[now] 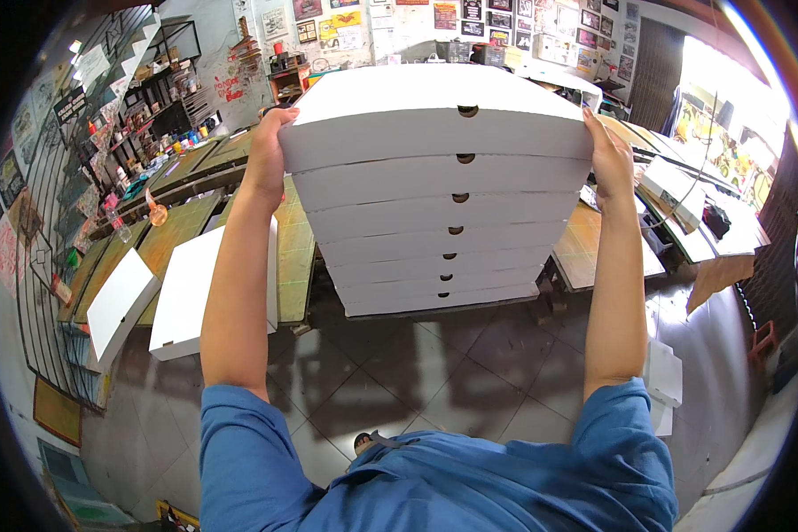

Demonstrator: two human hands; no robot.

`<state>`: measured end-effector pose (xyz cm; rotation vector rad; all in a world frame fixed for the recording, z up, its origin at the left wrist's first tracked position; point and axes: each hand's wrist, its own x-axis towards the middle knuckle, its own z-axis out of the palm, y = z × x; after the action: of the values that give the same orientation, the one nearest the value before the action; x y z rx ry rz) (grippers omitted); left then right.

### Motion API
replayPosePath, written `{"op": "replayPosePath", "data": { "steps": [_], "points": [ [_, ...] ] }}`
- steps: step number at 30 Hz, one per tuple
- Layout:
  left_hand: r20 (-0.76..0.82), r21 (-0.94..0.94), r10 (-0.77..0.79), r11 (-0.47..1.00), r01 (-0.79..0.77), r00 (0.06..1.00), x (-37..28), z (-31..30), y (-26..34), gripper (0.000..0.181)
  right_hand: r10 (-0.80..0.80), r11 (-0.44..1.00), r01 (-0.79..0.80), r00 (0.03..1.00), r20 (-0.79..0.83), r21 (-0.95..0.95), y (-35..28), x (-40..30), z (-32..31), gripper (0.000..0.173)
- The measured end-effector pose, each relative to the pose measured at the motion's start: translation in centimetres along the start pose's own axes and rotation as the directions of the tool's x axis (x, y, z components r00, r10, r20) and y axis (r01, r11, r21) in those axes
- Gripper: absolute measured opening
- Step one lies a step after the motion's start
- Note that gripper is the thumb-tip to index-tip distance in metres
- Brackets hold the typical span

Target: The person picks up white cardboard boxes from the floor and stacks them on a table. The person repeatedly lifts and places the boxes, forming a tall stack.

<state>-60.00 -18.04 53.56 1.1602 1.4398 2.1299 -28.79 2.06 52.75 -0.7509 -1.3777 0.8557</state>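
Note:
A tall stack of several flat white cardboard boxes (pixel 439 136) stands before me, each with a dark half-round notch in its front side. My left hand (pixel 270 156) lies against the left side of the top box, its thumb on the upper front corner. On the right side of that same box rests my right hand (pixel 610 159), thumb also at the upper corner. The fingers of both hands are largely hidden behind the box sides. Whether the top box is lifted off the one below, I cannot tell.
Two more white boxes (pixel 196 292) (pixel 123 302) lie on the wooden boards (pixel 296 259) at left, near a plastic bottle (pixel 118 223). At right are a wooden board (pixel 588 246), a white box (pixel 671 189) and white boxes on the floor (pixel 663 372). Tiled floor (pixel 405 372) lies below.

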Motion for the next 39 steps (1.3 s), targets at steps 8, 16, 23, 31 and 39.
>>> {"op": "replayPosePath", "data": {
  "steps": [8,16,23,31,39],
  "points": [
    [0.065,-0.051,0.011,0.999,-0.008,0.998,1.0,0.0,-0.8,0.038,0.014,1.000,-0.014,1.000,-0.001,0.003,0.3,0.5,0.0,0.047],
    [0.147,0.008,0.086,0.996,-0.088,0.985,0.1,-4.4,-6.8,0.086,0.015,0.981,-0.050,0.983,0.181,0.188,5.9,-0.6,-2.1,0.071],
    [0.099,-0.209,-0.212,0.951,0.229,0.972,-8.5,-5.1,-18.6,0.089,0.274,0.901,-0.366,0.898,0.345,0.235,18.3,-7.8,-2.7,0.082],
    [-0.075,-0.272,-0.162,0.953,0.136,0.984,-9.3,-5.4,-27.1,0.070,0.247,0.827,-0.390,0.899,0.361,0.405,25.6,-10.3,-2.3,0.083],
    [-0.117,-0.269,-0.238,0.942,0.199,0.964,-10.3,-3.3,-23.1,0.061,0.277,0.848,-0.374,0.917,0.287,0.375,25.3,-10.6,-1.6,0.070]
  ]
}}
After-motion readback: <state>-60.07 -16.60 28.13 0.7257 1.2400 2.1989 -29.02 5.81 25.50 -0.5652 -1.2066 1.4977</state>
